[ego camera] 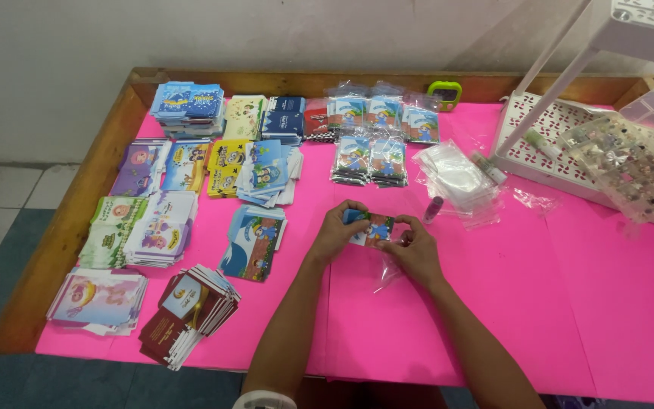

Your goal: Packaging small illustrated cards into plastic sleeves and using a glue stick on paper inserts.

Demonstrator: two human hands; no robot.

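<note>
My left hand and right hand together grip a small picture card above the pink table. A clear plastic sleeve hangs under my right hand. Card stacks lie left; empty bags right.

My left hand and right hand hold a small printed card above the pink table, card stacks alongside.
</note>
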